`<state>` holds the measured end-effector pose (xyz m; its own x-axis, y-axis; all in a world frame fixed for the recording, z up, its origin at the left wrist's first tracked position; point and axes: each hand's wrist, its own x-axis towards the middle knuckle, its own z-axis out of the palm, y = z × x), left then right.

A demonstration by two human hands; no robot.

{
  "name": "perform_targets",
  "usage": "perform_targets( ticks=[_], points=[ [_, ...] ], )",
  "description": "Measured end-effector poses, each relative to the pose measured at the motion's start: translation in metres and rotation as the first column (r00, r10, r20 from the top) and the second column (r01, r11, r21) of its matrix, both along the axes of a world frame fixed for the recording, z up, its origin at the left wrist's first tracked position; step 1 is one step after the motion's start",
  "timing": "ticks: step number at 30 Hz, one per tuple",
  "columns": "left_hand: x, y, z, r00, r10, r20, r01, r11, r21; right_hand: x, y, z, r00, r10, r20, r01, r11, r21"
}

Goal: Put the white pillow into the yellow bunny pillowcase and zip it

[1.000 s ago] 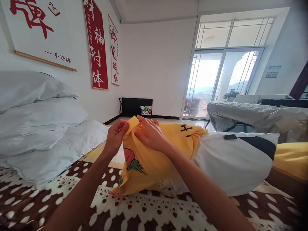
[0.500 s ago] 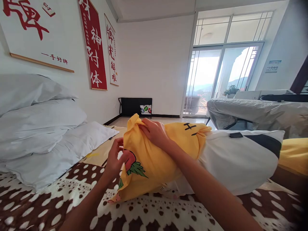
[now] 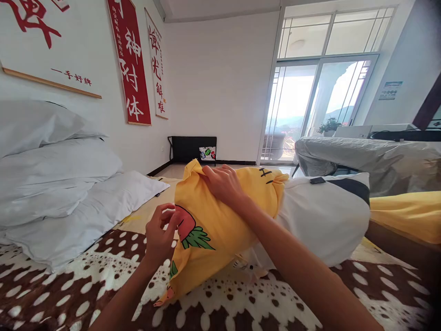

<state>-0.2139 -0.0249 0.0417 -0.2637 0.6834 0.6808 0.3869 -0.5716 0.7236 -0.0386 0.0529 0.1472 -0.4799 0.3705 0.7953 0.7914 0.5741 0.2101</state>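
A yellow pillowcase (image 3: 220, 225) with a carrot print partly covers a white pillow (image 3: 324, 220) that lies on the bed. My right hand (image 3: 222, 181) rests on top of the covered end, its fingers pinching a fold of the yellow cloth near the corner. My left hand (image 3: 159, 234) is lower, at the left edge of the pillowcase beside the carrot print, fingers curled on the cloth's edge. The pillow's right half sticks out bare, with a black band across it.
A brown and white spotted blanket (image 3: 241, 303) covers the bed. White pillows and a duvet (image 3: 58, 184) are piled at the left against the wall. A grey covered piece of furniture (image 3: 361, 156) stands at the right. A glass balcony door (image 3: 310, 115) is behind.
My left hand has dropped from the pillowcase's top corner down to its left edge by the carrot print. My right hand has stayed on top. The pillow has shifted slightly left.
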Motion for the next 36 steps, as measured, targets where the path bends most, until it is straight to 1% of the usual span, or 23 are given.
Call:
perform_targets(
  ticks=[3, 5, 6, 8, 10, 12, 13, 14, 16, 18, 19, 21, 22, 24, 25, 26, 28, 30, 31, 33, 34, 35, 36],
  points=[
    [0.002, -0.006, -0.003, 0.962, 0.146, -0.232, -0.136, 0.989, 0.058, -0.003, 0.002, -0.002, 1.0, -0.007, 0.006, 0.007, 1.0, 0.023],
    [0.003, -0.009, -0.003, 0.923, 0.178, -0.341, -0.149, 0.983, 0.11, -0.003, 0.004, -0.003, 1.0, -0.004, 0.014, 0.003, 0.999, 0.044],
    [0.003, -0.009, -0.003, 0.928, 0.154, -0.34, -0.12, 0.986, 0.118, -0.002, 0.004, -0.003, 1.0, -0.001, 0.01, 0.001, 0.999, 0.045],
    [0.002, -0.008, -0.005, 0.966, 0.053, -0.252, -0.031, 0.995, 0.091, 0.0, 0.002, 0.0, 1.0, 0.011, -0.028, -0.011, 1.0, 0.008],
    [-0.001, -0.003, -0.008, 0.993, -0.06, -0.1, 0.063, 0.998, 0.028, 0.002, -0.002, 0.005, 0.992, 0.049, -0.113, -0.059, 0.995, -0.081],
    [-0.002, 0.003, -0.012, 0.986, -0.156, 0.053, 0.158, 0.987, -0.022, 0.002, -0.008, 0.01, 0.969, 0.123, -0.216, -0.164, 0.969, -0.186],
    [-0.001, 0.006, -0.014, 0.978, -0.179, 0.111, 0.183, 0.982, -0.034, 0.002, -0.011, 0.012, 0.951, 0.165, -0.26, -0.227, 0.947, -0.229],
    [0.0, 0.007, -0.016, 0.972, -0.181, 0.149, 0.188, 0.981, -0.035, 0.001, -0.014, 0.014, 0.933, 0.205, -0.294, -0.284, 0.923, -0.259],
    [0.006, 0.008, -0.018, 0.979, -0.14, 0.151, 0.146, 0.989, -0.03, -0.002, -0.018, 0.014, 0.91, 0.259, -0.325, -0.356, 0.89, -0.286],
    [0.014, 0.006, -0.019, 0.996, -0.043, 0.084, 0.049, 0.997, -0.062, -0.004, -0.021, 0.014, 0.916, 0.274, -0.292, -0.358, 0.888, -0.29],
    [0.017, 0.006, -0.018, 0.999, 0.014, 0.04, -0.01, 0.995, -0.096, -0.005, -0.022, 0.014, 0.933, 0.268, -0.239, -0.333, 0.897, -0.29],
    [0.023, 0.009, -0.012, 0.993, 0.115, -0.025, -0.118, 0.98, -0.161, -0.007, -0.023, 0.016, 0.976, 0.209, -0.058, -0.217, 0.935, -0.28],
    [0.026, 0.013, -0.005, 0.99, 0.137, -0.026, -0.139, 0.975, -0.174, -0.007, -0.023, 0.019, 0.987, 0.15, 0.049, -0.132, 0.956, -0.263],
    [0.028, 0.023, 0.015, 0.994, 0.107, 0.015, -0.103, 0.981, -0.162, -0.007, -0.02, 0.029, 0.978, -0.008, 0.208, 0.05, 0.979, -0.199],
    [0.028, 0.029, 0.027, 0.996, 0.072, 0.049, -0.064, 0.987, -0.146, -0.007, -0.018, 0.036, 0.967, -0.083, 0.239, 0.124, 0.979, -0.161],
    [0.029, 0.035, 0.04, 0.995, 0.033, 0.09, -0.022, 0.992, -0.128, -0.006, -0.015, 0.043, 0.962, -0.142, 0.235, 0.175, 0.976, -0.129],
    [0.028, 0.046, 0.061, 0.984, -0.031, 0.175, 0.045, 0.996, -0.077, -0.002, -0.007, 0.057, 0.972, -0.189, 0.143, 0.202, 0.976, -0.085],
    [0.027, 0.052, 0.072, 0.967, -0.034, 0.253, 0.033, 0.999, 0.009, 0.009, 0.005, 0.066, 0.993, -0.117, 0.03, 0.119, 0.99, -0.078],
    [0.025, 0.054, 0.071, 0.958, -0.012, 0.287, -0.003, 0.999, 0.051, 0.018, 0.012, 0.068, 0.999, -0.049, -0.007, 0.048, 0.994, -0.098],
    [0.019, 0.056, 0.06, 0.937, 0.049, 0.347, -0.084, 0.993, 0.087, 0.046, 0.029, 0.065, 0.997, 0.065, -0.031, -0.07, 0.976, -0.205],
    [0.015, 0.055, 0.05, 0.922, 0.063, 0.382, -0.099, 0.992, 0.076, 0.062, 0.038, 0.06, 0.996, 0.081, -0.024, -0.084, 0.951, -0.299],
    [0.011, 0.053, 0.039, 0.905, 0.06, 0.421, -0.09, 0.995, 0.051, 0.08, 0.046, 0.052, 0.999, 0.049, -0.014, -0.051, 0.912, -0.408],
    [0.006, 0.051, 0.027, 0.889, 0.046, 0.456, -0.061, 0.998, 0.018, 0.096, 0.052, 0.042, 1.0, -0.015, 0.009, 0.018, 0.852, -0.523]
  ],
)
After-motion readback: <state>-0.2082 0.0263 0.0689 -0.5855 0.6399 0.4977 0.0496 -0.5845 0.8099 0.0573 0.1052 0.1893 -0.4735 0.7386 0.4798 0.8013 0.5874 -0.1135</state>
